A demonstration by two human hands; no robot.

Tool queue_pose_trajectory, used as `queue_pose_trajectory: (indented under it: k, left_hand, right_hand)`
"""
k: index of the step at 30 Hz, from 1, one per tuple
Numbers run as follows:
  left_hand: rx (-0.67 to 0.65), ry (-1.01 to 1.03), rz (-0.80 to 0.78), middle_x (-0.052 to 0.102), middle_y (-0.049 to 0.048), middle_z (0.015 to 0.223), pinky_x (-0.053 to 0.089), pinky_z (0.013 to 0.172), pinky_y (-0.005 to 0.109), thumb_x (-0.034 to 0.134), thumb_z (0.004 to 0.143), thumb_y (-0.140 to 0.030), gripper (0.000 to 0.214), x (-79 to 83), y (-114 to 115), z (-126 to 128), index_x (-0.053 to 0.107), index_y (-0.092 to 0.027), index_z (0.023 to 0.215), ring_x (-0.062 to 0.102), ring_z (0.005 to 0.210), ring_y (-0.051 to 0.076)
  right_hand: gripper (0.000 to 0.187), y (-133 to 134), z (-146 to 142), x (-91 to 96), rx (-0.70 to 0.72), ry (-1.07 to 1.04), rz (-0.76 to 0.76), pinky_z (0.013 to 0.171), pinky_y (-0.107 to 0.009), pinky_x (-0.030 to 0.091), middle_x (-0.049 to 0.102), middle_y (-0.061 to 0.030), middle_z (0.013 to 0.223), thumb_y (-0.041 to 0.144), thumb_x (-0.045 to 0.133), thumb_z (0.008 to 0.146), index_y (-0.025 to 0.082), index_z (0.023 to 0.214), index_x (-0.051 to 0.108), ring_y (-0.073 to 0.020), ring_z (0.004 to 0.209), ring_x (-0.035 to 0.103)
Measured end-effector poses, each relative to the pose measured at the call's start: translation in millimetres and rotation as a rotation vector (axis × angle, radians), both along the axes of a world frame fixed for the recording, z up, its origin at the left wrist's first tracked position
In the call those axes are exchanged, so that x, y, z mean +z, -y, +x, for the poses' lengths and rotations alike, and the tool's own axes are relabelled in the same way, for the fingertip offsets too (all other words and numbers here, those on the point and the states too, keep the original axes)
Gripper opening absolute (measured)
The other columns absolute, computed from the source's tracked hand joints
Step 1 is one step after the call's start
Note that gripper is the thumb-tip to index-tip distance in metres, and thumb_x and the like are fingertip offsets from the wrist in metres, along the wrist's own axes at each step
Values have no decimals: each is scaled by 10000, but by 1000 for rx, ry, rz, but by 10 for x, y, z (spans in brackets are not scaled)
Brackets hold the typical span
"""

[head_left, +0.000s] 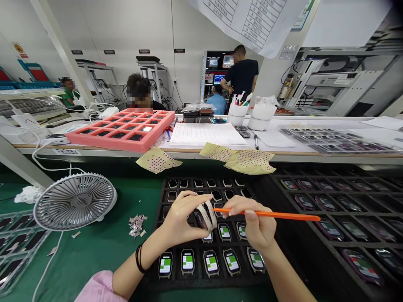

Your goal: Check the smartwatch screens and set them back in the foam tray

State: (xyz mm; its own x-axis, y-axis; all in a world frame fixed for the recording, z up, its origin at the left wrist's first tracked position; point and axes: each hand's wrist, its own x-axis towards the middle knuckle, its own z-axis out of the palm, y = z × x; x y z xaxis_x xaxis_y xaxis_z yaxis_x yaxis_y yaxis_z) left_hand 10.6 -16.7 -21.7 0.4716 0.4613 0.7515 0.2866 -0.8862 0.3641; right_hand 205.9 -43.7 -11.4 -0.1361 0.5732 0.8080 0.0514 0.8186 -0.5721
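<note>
My left hand (181,216) is closed around a pale smartwatch case (206,216), held on edge between thumb and fingers. It looks like two parts standing slightly apart, though I cannot tell whether they are joined. In my right hand (256,222) is a slim orange tool (288,216), pinched near its pointed end; the tip touches or nearly touches the watch. Beneath both hands lies a black foam tray (189,282) of smartwatches in rows. The near rows, such as this lit smartwatch (211,262), show green and white screens; the far ones are dark.
At right a second black tray (327,251) holds purple-rimmed watches. A white fan (75,201) and scattered paper scraps (137,225) lie left. The shelf carries a pink foam tray (145,144), paper sheets (206,134) and clear trays (333,144). Yellow sticker sheets (252,161) overhang its edge. Several people are beyond.
</note>
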Motion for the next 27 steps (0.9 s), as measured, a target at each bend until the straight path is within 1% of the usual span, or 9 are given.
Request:
queue_pose_trajectory:
  k: [7, 11, 14, 16, 21, 27]
  left_hand:
    - [9, 83, 36, 707, 99, 1086, 531, 800, 437, 702, 599, -129, 650, -52, -20, 18, 537, -207, 1223, 682, 861, 253]
    - [17, 64, 23, 705, 100, 1089, 520, 820, 445, 691, 594, -114, 644, -34, -16, 22, 543, -204, 1215, 681, 865, 250]
    - [6, 64, 27, 698, 100, 1108, 514, 829, 446, 703, 599, -132, 651, -16, -9, 7, 537, -211, 1223, 676, 888, 257]
    - [11, 64, 29, 698, 97, 1106, 510, 835, 446, 706, 604, -140, 656, -7, -6, -9, 531, -218, 1232, 675, 892, 258]
    - [27, 45, -2, 697, 99, 1099, 505, 836, 445, 712, 610, -152, 642, -7, -1, -37, 540, -216, 1225, 664, 901, 264]
    - [29, 42, -11, 691, 96, 1114, 503, 842, 439, 703, 613, -134, 645, -7, 12, -25, 533, -211, 1231, 662, 907, 253]
  right_hand:
    - [260, 19, -41, 12, -22, 72, 65, 575, -347, 525, 646, -59, 694, 167, 376, 951, 201, 930, 633, -199, 661, 648]
    - [286, 37, -51, 5, -31, 16, -12, 558, -319, 509, 639, -47, 675, 183, 365, 964, 206, 895, 642, -179, 634, 629]
    - [329, 66, -81, 6, 25, -68, -79, 559, -332, 516, 652, -52, 683, 236, 333, 981, 205, 877, 643, -182, 616, 632]
    - [334, 79, -109, 11, 53, -72, -83, 568, -348, 529, 664, -59, 689, 267, 334, 981, 203, 877, 645, -193, 622, 643]
    - [329, 75, -138, 14, 61, 4, -69, 576, -351, 537, 699, -86, 764, 271, 333, 982, 200, 914, 647, -202, 669, 662]
    - [304, 62, -123, 15, 79, 15, -57, 623, -358, 538, 700, -73, 767, 268, 349, 979, 216, 937, 646, -203, 695, 661]
